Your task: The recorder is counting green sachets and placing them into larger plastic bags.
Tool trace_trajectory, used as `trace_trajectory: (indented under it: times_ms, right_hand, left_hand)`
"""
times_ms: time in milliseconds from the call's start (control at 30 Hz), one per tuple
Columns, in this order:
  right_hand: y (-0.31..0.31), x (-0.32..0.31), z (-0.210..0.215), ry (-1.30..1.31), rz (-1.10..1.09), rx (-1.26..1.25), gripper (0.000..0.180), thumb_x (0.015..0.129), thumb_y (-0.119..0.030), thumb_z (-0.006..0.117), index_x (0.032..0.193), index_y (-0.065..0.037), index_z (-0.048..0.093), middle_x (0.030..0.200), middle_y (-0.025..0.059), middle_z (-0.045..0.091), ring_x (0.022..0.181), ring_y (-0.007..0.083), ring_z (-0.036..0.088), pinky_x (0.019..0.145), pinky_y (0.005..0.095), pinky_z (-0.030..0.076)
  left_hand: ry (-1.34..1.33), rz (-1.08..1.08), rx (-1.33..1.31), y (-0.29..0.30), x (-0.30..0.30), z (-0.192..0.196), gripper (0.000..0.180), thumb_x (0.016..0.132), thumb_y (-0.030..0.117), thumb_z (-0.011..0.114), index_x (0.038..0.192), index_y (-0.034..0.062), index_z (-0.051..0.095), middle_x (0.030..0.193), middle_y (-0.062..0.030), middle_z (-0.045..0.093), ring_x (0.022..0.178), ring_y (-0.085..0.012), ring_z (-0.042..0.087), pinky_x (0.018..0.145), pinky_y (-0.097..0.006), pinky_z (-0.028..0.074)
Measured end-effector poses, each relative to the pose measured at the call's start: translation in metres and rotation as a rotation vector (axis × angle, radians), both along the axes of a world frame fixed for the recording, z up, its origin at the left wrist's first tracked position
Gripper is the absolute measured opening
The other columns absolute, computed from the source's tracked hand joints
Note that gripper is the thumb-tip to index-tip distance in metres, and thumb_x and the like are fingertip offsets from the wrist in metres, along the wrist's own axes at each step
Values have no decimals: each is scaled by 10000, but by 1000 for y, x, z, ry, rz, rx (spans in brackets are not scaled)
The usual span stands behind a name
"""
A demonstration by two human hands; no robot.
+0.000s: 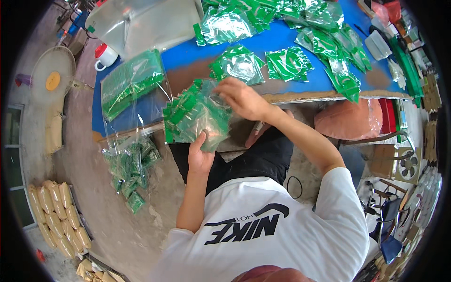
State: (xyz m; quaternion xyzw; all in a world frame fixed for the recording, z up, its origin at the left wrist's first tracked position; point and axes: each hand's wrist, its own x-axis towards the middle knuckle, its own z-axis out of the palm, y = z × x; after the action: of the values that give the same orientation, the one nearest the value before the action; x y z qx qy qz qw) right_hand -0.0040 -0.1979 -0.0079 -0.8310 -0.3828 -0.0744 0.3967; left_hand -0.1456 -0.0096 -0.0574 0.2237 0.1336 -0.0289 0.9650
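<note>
While the person's left hand has its grip clamped on the lower edge of a fanned bundle of green-and-clear plastic packets, the right hand bends its fingers at the bundle's upper right; whether that grip pinches anything cannot be told. The bundle is at the near edge of a blue-surfaced worktop. There, a thick rectangular stack of green packets lies left, and a white mug with a red top stands beyond it.

From above, the head-worn fisheye view faces down onto the nearby left hand, right hand and table.
</note>
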Motion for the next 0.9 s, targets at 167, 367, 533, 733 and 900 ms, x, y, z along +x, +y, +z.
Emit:
trace_trajectory:
  times_ms: [167, 367, 533, 733, 900]
  right_hand:
    - [-38, 14, 6, -160, -242, -123, 410, 957, -270, 624, 1287, -30, 585, 1376, 198, 522, 1299, 406, 476, 1064, 476, 409]
    - [-31, -13, 1, -267, -136, -428, 671, 932, -539, 565, 1423, -86, 503, 1509, 176, 425, 1472, 371, 268, 1191, 595, 166]
    - [-16, -40, 7, -231, 67, -366, 630, 931, -492, 590, 1358, -32, 547, 1425, 173, 515, 1418, 354, 371, 1183, 590, 202]
    - [-59, 17, 15, -321, -218, -472, 839, 842, -682, 591, 1373, -35, 532, 1432, 235, 464, 1425, 412, 321, 1181, 599, 191]
    - [-34, -20, 6, -291, -134, -402, 971, 731, -766, 646, 1384, -57, 525, 1242, 205, 501, 1315, 396, 393, 1153, 635, 208]
  left_hand:
    - [14, -9, -37, 6, -4, -11, 557, 923, 70, 639, 1438, 72, 429, 1409, -108, 517, 1320, -292, 474, 1135, -534, 349]
    - [-63, -49, -150, 12, -15, -14, 646, 922, 135, 651, 1492, 80, 352, 1489, -145, 453, 1413, -362, 379, 1162, -676, 250]
    - [-66, -67, -140, 3, -10, 14, 647, 925, 161, 658, 1488, 64, 356, 1476, -150, 470, 1401, -367, 398, 1171, -650, 262]
    - [84, 7, 8, 19, -19, -20, 639, 938, 163, 633, 1496, 61, 340, 1489, -153, 449, 1385, -372, 418, 1155, -623, 307]
    - [-22, -145, -91, 28, -36, -26, 509, 940, 115, 625, 1416, 49, 458, 1362, -88, 568, 1271, -244, 543, 1111, -439, 410]
